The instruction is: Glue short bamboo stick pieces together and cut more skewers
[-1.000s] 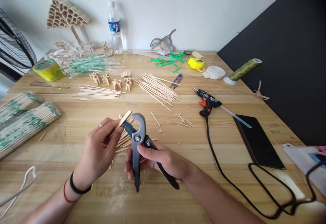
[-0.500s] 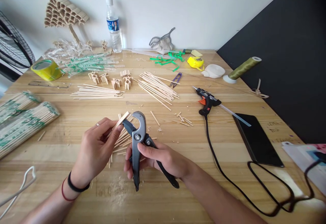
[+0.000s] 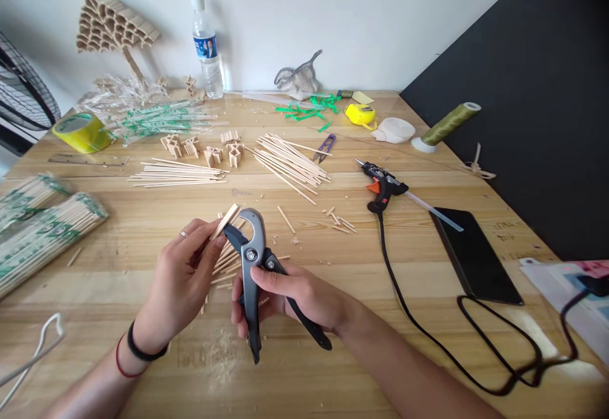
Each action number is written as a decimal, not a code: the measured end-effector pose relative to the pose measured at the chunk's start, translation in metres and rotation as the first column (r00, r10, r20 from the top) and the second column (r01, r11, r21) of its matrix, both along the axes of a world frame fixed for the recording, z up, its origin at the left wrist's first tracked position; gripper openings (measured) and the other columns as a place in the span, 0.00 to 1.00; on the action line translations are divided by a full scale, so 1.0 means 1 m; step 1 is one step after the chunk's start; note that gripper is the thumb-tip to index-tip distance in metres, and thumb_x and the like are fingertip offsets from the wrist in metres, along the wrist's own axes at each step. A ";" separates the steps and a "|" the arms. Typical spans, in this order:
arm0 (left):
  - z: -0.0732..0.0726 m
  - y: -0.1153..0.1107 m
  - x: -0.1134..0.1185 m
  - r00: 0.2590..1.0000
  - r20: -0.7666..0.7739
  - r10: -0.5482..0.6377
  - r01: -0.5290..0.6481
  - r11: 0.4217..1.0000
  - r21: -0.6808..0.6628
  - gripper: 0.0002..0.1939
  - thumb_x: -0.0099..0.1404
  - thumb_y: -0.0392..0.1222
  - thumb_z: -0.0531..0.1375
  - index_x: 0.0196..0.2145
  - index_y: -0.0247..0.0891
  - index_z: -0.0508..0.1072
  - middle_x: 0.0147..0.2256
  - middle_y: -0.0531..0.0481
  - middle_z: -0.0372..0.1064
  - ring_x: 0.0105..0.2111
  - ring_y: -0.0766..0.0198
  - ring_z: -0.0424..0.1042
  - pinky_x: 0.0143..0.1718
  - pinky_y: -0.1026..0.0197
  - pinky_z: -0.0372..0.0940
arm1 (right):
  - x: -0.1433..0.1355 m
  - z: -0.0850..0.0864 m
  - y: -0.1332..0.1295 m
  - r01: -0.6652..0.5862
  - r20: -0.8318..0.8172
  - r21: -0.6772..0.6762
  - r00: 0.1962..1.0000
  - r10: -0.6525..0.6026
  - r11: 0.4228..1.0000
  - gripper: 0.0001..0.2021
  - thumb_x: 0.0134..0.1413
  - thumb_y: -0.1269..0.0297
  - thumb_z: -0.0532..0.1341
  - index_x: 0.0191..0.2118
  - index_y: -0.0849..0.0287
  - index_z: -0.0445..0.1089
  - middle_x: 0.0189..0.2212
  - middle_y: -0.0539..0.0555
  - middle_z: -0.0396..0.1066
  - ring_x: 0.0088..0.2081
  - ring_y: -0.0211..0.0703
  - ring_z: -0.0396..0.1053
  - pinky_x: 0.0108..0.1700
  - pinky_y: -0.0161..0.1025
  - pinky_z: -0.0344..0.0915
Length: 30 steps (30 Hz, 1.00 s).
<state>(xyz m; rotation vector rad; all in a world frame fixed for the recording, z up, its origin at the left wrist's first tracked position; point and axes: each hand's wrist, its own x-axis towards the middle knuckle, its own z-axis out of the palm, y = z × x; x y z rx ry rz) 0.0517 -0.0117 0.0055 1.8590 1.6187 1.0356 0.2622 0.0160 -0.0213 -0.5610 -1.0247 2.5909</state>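
Between the thumb and fingers of my left hand [image 3: 183, 273] is a short wooden stick piece [image 3: 225, 221], tilted up to the right. The dark blade of the cutter [image 3: 250, 254] touches or nearly touches this piece; its jaws are apart. My right hand [image 3: 290, 295] is wrapped round the cutter's handles, which are spread. Under the tool and my left fingers lies a pile of thin sticks [image 3: 228, 265], partly hidden. Cut bits [image 3: 340, 219] lie to the right of the tool, and a single short stick [image 3: 286, 219] lies just beyond it.
Two stick bundles [image 3: 282, 164] [image 3: 178, 173] and small wooden blocks [image 3: 234, 155] lie farther back. A glue gun [image 3: 383, 185], its black cord and a black tablet-like object [image 3: 478, 257] are at right. Wrapped sticks [image 3: 52, 235] lie left; a bottle [image 3: 207, 57] stands behind.
The whole view has shifted slightly, so the table items appear a little farther left. My hands keep the same hold on the stick piece and the cutter.
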 end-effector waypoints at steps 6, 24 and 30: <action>0.000 0.001 0.000 1.000 -0.009 0.000 0.000 1.000 -0.024 0.10 0.76 0.39 0.57 0.39 0.39 0.78 0.33 0.52 0.69 0.31 0.64 0.68 0.33 0.62 0.63 | 0.002 0.001 0.001 -0.020 0.003 -0.057 1.000 0.020 0.998 0.28 0.58 0.36 0.68 0.42 0.62 0.74 0.34 0.56 0.77 0.33 0.45 0.77 0.45 0.44 0.74; 0.002 0.001 -0.002 0.998 -0.023 0.063 -0.064 0.997 -0.053 0.13 0.74 0.44 0.60 0.34 0.38 0.79 0.25 0.54 0.65 0.24 0.66 0.62 0.25 0.63 0.57 | 0.000 0.000 0.001 0.012 -0.008 -0.011 1.000 -0.012 1.000 0.27 0.61 0.37 0.65 0.41 0.62 0.75 0.36 0.57 0.77 0.35 0.44 0.76 0.45 0.42 0.70; 0.003 0.002 -0.002 0.995 -0.023 0.093 -0.094 0.994 -0.049 0.14 0.73 0.46 0.61 0.33 0.39 0.81 0.25 0.54 0.66 0.25 0.66 0.63 0.26 0.63 0.57 | 0.001 0.001 0.001 0.011 -0.016 -0.005 1.000 -0.011 1.000 0.27 0.62 0.38 0.65 0.42 0.63 0.74 0.37 0.58 0.76 0.37 0.47 0.76 0.45 0.44 0.71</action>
